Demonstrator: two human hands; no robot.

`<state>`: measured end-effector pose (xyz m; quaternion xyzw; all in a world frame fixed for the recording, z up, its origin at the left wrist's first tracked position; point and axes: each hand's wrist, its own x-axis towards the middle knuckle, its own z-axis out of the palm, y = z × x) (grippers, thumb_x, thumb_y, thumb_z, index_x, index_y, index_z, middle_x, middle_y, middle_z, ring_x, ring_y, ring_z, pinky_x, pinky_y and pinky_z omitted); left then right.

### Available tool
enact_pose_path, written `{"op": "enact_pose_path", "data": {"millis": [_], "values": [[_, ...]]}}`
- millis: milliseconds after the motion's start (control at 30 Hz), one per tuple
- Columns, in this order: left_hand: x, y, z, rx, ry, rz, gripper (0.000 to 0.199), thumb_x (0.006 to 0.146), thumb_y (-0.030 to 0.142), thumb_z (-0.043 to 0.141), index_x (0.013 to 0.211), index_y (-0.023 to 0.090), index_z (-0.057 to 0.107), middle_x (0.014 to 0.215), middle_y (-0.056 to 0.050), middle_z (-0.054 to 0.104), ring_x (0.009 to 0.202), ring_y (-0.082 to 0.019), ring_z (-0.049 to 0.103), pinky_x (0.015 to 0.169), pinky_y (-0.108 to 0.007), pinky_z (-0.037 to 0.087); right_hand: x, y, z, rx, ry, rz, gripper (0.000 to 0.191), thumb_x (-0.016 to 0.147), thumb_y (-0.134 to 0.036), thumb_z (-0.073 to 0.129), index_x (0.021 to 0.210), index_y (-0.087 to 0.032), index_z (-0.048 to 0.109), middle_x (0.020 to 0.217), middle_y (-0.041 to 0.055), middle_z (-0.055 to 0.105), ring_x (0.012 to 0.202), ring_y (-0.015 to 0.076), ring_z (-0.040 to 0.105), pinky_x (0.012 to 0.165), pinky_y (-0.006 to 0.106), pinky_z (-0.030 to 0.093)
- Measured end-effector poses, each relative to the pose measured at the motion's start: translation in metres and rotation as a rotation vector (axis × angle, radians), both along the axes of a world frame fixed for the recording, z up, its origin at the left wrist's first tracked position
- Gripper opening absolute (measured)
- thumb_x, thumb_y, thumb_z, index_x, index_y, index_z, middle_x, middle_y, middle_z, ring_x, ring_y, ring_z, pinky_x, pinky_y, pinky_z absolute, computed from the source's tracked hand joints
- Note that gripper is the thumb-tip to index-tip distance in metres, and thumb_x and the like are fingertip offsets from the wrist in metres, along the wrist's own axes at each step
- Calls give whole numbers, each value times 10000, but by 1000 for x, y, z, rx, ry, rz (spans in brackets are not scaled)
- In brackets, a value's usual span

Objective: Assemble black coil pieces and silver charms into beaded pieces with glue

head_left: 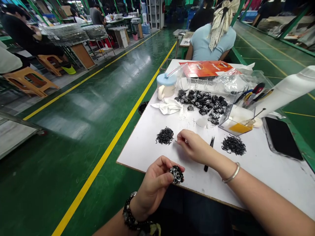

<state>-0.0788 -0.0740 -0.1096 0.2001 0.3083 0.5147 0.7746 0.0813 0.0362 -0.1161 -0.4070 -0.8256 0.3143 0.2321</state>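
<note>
A black-and-silver clump of small linked metal pieces (176,174) is held between the thumb and fingertips of the left hand (154,186), just past the near edge of the bench. The left fingers (163,165) curl closed around it. The right hand (194,147) hovers over the white bench top (258,173), its fingers (181,137) pinched together on a tiny dark sliver, too small to identify, just beside a pile of short, curled black wire pieces (164,135).

A second black pile (233,145) lies right of that hand, and a slim black tool (206,168) lies beneath the right wrist. Toward the far edge sit a heap of black clusters (201,103), a crumpled white tissue (167,106), and a white mug with a pale blue lid (166,84). Near the right edge are a clear plastic box with a yellow base (236,126) and a black phone (282,138). An orange-red packet (206,68) lies at the far end, where a co-worker in a pale blue top (213,44) sits. Yellow lines run along the green floor (73,157).
</note>
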Motion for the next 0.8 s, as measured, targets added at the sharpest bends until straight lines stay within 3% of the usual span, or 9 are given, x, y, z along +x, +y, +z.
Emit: {"op": "enact_pose_path", "data": {"millis": [100, 233, 367, 533, 800], "values": [[0, 1, 2, -9, -6, 15, 284, 688, 241, 787, 810, 165, 542, 868, -59, 704, 718, -126, 613, 691, -225, 431, 11, -15, 5, -111, 220, 2, 86, 916, -243, 429, 879, -185, 480, 777, 25, 542, 709, 137, 516, 633, 272, 438], [3, 2, 7, -14, -29, 15, 274, 690, 230, 788, 802, 159, 548, 861, -53, 707, 708, -118, 616, 697, -220, 443, 22, -40, 7, -244, 476, -49, 250, 923, -317, 489, 1133, -197, 555, 860, 50, 597, 779, 145, 578, 658, 273, 485], [8, 0, 9, -18, -37, -7, 275, 693, 226, 786, 803, 155, 544, 866, -59, 706, 709, -117, 617, 690, -215, 447, 29, -65, 5, -443, 780, -146, 100, 849, -309, 632, 882, -247, 704, 863, 40, 631, 773, 140, 569, 667, 260, 481], [17, -5, 10, -36, -46, -43, 277, 696, 217, 781, 811, 154, 538, 866, -65, 709, 700, -118, 618, 685, -214, 451, 38, -93, 3, -418, 910, -212, 133, 874, -264, 595, 952, -279, 701, 851, 35, 590, 796, 136, 542, 700, 248, 469], [33, -11, 9, -36, -29, -83, 266, 694, 218, 782, 808, 150, 551, 868, -70, 713, 697, -123, 622, 692, -223, 454, 58, -133, -6, -476, 958, -373, 54, 820, -247, 655, 868, -235, 675, 796, 43, 581, 721, 141, 557, 616, 242, 493]]}}
